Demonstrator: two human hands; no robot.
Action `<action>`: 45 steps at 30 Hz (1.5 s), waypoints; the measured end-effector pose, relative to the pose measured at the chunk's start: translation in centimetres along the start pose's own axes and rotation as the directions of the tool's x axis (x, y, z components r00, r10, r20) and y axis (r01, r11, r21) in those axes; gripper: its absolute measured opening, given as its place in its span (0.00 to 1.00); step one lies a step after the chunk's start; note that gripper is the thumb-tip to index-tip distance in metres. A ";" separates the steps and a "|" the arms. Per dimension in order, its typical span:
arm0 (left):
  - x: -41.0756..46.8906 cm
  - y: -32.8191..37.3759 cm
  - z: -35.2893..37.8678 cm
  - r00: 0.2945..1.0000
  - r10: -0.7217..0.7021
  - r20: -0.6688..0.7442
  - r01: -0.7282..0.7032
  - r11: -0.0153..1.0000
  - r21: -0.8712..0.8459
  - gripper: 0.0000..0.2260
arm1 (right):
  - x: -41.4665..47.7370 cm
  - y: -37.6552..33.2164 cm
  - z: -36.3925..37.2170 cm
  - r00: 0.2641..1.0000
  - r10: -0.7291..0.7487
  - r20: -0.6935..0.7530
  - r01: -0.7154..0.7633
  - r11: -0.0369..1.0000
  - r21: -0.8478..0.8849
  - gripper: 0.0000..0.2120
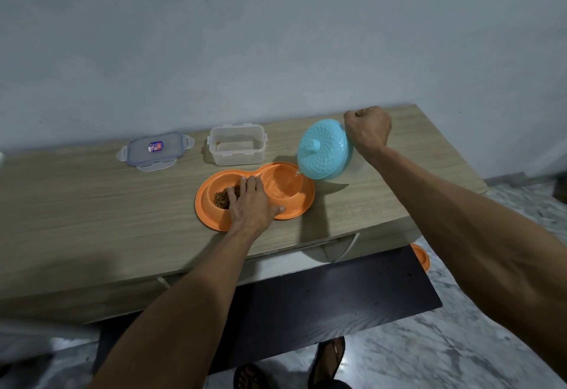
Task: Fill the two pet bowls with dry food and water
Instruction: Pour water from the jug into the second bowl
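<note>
An orange double pet bowl (299, 207) lies on the wooden table. Brown dry food (223, 198) sits in its left well. My left hand (251, 204) rests flat on the middle of the bowl, fingers over the left well's edge. My right hand (368, 129) grips the handle of a light blue lidded jug (325, 150), tilted toward the right well (280, 184). A thin stream of water (297, 173) runs from the spout into that well, which holds some water.
A clear plastic container (237, 149) stands open behind the bowl, with its lid (156, 150) lying to the left. The table's front edge (276, 255) runs below my left hand. A dark panel (322, 293) and marble floor lie beneath.
</note>
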State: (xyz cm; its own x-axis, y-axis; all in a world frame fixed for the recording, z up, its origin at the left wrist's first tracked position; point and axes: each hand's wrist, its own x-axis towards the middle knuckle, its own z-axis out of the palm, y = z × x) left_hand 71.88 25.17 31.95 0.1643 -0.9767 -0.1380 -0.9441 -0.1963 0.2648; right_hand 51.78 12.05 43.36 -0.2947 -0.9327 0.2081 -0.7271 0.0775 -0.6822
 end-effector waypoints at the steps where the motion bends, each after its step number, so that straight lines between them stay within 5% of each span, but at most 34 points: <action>1: 0.0 0.0 0.0 1.000 -0.001 -0.001 0.001 1.000 0.001 0.43 | 0.2 0.1 0.0 1.000 0.013 0.000 -0.013 1.000 0.008 0.19; 11: -0.2 0.2 -0.1 1.000 -0.017 0.005 0.017 1.000 0.012 0.43 | 2.9 3.2 0.8 0.962 0.269 0.053 -0.274 0.929 0.247 0.16; 19: -0.2 0.2 0.0 0.999 -0.039 -0.002 0.039 0.999 0.034 0.44 | 6.6 4.0 3.2 0.870 0.426 0.249 -0.492 0.714 0.498 0.05; 26: -0.1 0.3 0.1 0.997 -0.070 0.017 0.069 0.996 0.059 0.43 | 8.9 3.0 6.5 0.845 0.429 0.319 -0.534 0.649 0.543 0.11; 35: -0.2 0.6 0.0 0.993 -0.107 0.051 0.106 0.994 0.035 0.43 | 9.1 3.9 7.9 0.816 0.442 0.373 -0.578 0.625 0.525 0.06; 41: -0.4 0.4 -0.5 0.996 -0.073 0.043 0.069 0.994 0.087 0.44 | 7.6 4.4 6.6 0.791 0.521 0.321 -0.603 0.573 0.555 0.21; 45: -0.9 -0.1 -1.3 0.987 -0.135 -0.092 0.125 0.986 -0.106 0.42 | 5.0 5.7 5.3 0.752 0.624 0.213 -0.639 0.609 0.470 0.26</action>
State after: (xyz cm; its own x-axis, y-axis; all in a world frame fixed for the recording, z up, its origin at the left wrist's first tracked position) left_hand 72.15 25.99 33.28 0.3154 -0.9452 -0.0841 -0.8805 -0.3245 0.3455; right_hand 49.44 5.93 36.77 -0.5430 -0.7280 -0.4186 0.0365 0.4775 -0.8779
